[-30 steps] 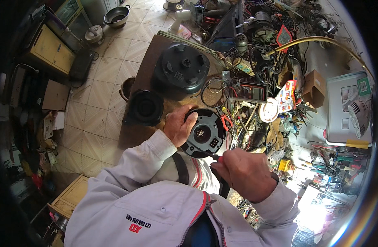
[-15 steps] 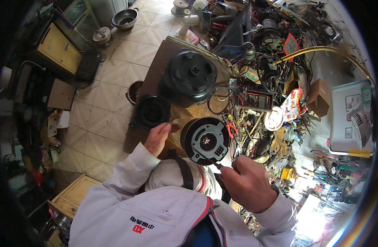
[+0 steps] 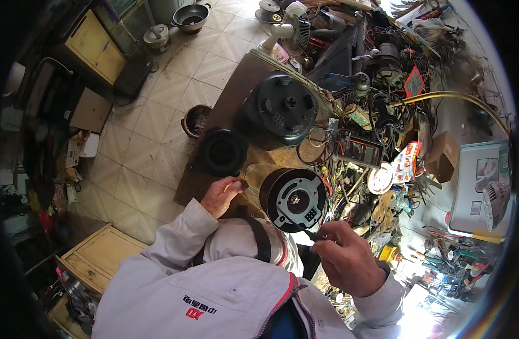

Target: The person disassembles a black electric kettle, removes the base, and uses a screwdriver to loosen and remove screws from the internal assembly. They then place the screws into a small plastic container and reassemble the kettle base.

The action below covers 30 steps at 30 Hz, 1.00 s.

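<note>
A round black appliance part (image 3: 275,189) with a grey metal plate (image 3: 290,195) on its upturned face rests near the table's front edge. At the plate's centre is a shiny metal fitting, with a small pin block beside it. My right hand (image 3: 350,257) is closed around a screwdriver (image 3: 310,233) whose thin shaft reaches the plate's lower edge; its tip is hard to see. My left hand (image 3: 219,196) is closed with fingertips pressed together, left of the appliance part, next to a pale translucent piece (image 3: 258,174). Whatever these fingers hold cannot be made out.
A large black appliance housing (image 3: 279,107) and a smaller black round part (image 3: 224,152) stand on the brown table (image 3: 228,93). To the right lie heaped wires and tools, a meter (image 3: 358,151), a cardboard box (image 3: 442,157) and a grey case (image 3: 468,169). A small basket (image 3: 197,120) is on the floor.
The whole view has shifted, so things sit further right. My right hand still grips the screwdriver against the plate, its wrist turned somewhat. My left hand stays beside the appliance part.
</note>
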Each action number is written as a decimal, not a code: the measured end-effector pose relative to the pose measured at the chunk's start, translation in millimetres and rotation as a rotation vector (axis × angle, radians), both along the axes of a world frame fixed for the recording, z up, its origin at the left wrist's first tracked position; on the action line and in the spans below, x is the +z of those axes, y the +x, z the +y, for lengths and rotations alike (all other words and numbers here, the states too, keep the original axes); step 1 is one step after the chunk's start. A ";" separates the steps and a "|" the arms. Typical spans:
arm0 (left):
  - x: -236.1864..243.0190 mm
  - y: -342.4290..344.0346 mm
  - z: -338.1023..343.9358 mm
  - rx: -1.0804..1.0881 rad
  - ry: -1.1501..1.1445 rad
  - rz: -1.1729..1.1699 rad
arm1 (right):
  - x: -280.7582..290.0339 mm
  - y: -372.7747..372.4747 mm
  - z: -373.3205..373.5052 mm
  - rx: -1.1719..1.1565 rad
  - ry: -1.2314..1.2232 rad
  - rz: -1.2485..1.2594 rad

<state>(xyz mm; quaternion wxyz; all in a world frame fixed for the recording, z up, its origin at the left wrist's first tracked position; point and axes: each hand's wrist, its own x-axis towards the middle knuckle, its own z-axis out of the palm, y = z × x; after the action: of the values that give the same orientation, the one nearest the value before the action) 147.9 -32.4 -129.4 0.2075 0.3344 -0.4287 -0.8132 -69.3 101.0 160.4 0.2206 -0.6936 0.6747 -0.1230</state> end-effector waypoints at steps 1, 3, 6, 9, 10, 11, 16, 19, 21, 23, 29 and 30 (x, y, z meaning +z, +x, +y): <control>-3.0 0.4 -0.7 -0.004 -0.002 -0.005 | 3.3 2.7 -1.4 -0.038 0.033 0.013; -10.8 0.6 -0.5 0.021 -0.033 0.002 | 6.9 4.5 -0.4 -0.099 0.105 0.123; -20.2 1.3 -1.3 0.010 -0.041 0.039 | 7.9 -2.0 4.4 -0.014 0.101 0.167; -17.1 1.0 -4.9 -0.011 -0.030 0.058 | 3.1 -7.3 -2.2 0.134 -0.055 0.020; -13.9 0.3 -6.0 -0.016 -0.027 0.060 | 3.8 -3.6 -4.0 0.065 -0.048 0.002; -12.1 0.2 -6.2 -0.008 -0.020 0.067 | 4.2 1.5 -6.5 -0.002 -0.043 -0.019; 5.4 -2.9 -6.3 -0.023 -0.079 0.014 | 11.6 2.0 0.3 -0.085 0.204 0.269; 36.6 -13.9 -2.8 -0.015 -0.169 -0.036 | -0.2 -2.5 -0.8 0.029 -0.031 0.052; 66.4 -25.1 -3.5 0.013 -0.331 -0.055 | -3.0 -0.8 -1.1 -0.024 -0.056 0.005; 82.6 -39.3 -6.4 0.052 -0.530 -0.059 | 4.7 4.6 -2.0 -0.123 0.017 0.031; 85.5 -77.9 -6.8 0.053 -0.842 -0.094 | 5.5 -0.3 0.1 0.037 -0.067 0.045; 84.3 -84.0 -4.1 0.037 -0.825 -0.103 | 2.4 2.6 0.1 -0.017 -0.088 0.003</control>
<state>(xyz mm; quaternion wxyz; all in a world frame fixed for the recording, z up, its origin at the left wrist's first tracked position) 63.9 -36.5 -45.0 0.3169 0.2713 -0.7222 -0.5517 -66.7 101.1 162.8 0.1879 -0.6971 0.6748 -0.1533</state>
